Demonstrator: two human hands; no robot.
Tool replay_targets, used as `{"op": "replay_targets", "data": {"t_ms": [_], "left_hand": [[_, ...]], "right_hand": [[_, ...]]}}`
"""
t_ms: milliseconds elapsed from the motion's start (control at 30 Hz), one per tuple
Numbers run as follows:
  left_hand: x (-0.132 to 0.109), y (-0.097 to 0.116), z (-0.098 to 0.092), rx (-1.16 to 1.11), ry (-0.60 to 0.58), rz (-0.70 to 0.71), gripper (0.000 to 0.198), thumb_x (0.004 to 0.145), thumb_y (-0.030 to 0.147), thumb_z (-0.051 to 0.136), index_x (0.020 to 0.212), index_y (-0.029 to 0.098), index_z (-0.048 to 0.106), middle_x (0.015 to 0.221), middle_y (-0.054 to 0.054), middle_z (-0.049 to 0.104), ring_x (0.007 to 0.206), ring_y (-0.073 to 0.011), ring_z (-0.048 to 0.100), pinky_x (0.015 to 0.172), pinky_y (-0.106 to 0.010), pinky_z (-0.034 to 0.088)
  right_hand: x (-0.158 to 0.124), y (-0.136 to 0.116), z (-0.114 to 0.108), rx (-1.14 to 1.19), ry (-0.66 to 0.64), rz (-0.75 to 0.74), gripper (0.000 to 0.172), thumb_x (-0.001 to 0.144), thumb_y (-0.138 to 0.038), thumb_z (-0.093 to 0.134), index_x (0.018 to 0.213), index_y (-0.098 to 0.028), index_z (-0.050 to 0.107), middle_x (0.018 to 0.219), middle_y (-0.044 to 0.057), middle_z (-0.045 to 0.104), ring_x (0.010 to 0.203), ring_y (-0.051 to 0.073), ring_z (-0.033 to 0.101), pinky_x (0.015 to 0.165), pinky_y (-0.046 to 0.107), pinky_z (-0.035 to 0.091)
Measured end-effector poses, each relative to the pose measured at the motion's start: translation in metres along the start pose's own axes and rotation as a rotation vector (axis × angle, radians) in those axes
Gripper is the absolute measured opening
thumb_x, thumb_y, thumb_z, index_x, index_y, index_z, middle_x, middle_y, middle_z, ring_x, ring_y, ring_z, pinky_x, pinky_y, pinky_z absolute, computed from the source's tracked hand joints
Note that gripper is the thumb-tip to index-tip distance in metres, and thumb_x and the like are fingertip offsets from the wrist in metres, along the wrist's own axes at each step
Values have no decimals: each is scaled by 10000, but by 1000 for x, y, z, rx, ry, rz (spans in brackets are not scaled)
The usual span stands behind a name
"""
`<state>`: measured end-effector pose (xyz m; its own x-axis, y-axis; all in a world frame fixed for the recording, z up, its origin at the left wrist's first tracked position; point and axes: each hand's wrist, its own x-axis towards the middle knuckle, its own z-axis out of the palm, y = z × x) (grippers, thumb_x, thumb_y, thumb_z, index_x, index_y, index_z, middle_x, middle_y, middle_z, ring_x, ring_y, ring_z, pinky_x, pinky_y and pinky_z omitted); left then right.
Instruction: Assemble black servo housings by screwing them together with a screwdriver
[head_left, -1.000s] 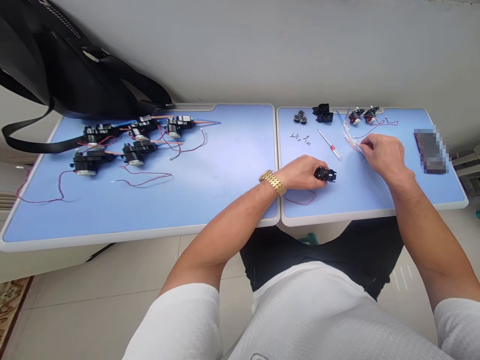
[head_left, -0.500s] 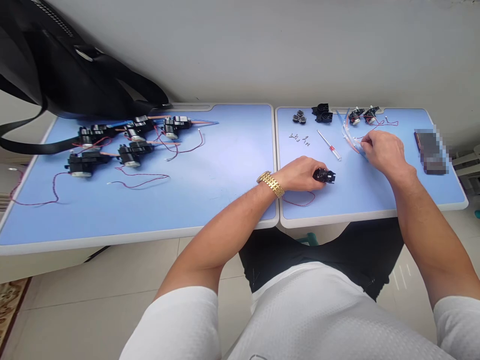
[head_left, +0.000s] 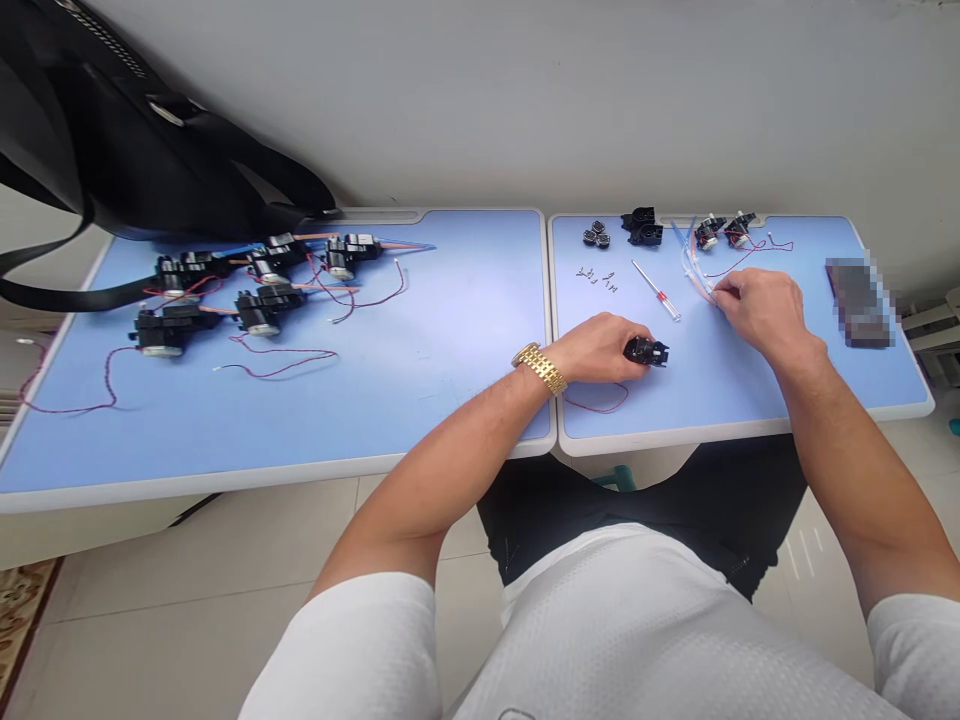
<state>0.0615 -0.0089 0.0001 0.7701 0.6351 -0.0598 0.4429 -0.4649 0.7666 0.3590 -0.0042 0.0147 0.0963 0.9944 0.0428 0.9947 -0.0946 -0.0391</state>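
My left hand is closed around a small black motor assembly, its slotted end pointing right. A thin red wire trails on the table below that hand. My right hand pinches the near end of a loose bundle of thin plastic tubes, clear, blue and orange. The fingertips partly cover the tube ends. Between my hands lies a screwdriver with a clear and red handle. Several tiny screws are scattered left of it.
Two motor units lie behind the tubes. Black plastic housings and small round black parts sit at the back. A phone is at right. Several wired assemblies and a black bag occupy the left table.
My right hand has shifted slightly left, with its fingertips now closed at the lower end of the tubes. My left hand keeps its hold on the motor assembly.
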Motion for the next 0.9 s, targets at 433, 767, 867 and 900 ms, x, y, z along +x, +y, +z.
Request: {"op": "replay_targets", "data": {"t_ms": [433, 767, 867, 900], "left_hand": [[-1, 2, -2, -55, 11, -10, 269, 818, 241, 750, 1051, 179, 870, 791, -21, 760, 711, -180, 628, 677, -315, 411], [-2, -2, -5, -42, 10, -24, 292, 840, 241, 739, 1090, 171, 871, 797, -18, 762, 715, -169, 625, 667, -308, 397], [-4, -3, -9, -63, 26, -39, 293, 829, 244, 736, 1079, 172, 871, 768, -6, 727, 698, -158, 582, 663, -307, 388], [-5, -3, -11, -75, 38, -42, 291, 825, 246, 733, 1072, 172, 869, 759, -2, 713, 695, -154, 569, 666, -305, 390]], "right_hand": [[1, -8, -8, 19, -29, 133, 200, 987, -220, 689, 1044, -230, 880, 1033, 141, 862, 934, 312, 684, 770, 417, 409], [-15, -5, -56, 195, 221, 154, 179, 1039, -246, 658, 1098, -211, 823, 1186, 175, 881, 1077, 325, 743, 962, 450, 492], [-38, -7, -63, 222, 303, 52, 152, 1058, -281, 644, 1025, -235, 785, 1148, 165, 879, 1095, 337, 779, 1000, 466, 538], [-48, -9, -64, 229, 324, 19, 164, 1071, -302, 637, 1017, -246, 781, 1132, 155, 880, 1060, 334, 791, 987, 475, 552]]}}
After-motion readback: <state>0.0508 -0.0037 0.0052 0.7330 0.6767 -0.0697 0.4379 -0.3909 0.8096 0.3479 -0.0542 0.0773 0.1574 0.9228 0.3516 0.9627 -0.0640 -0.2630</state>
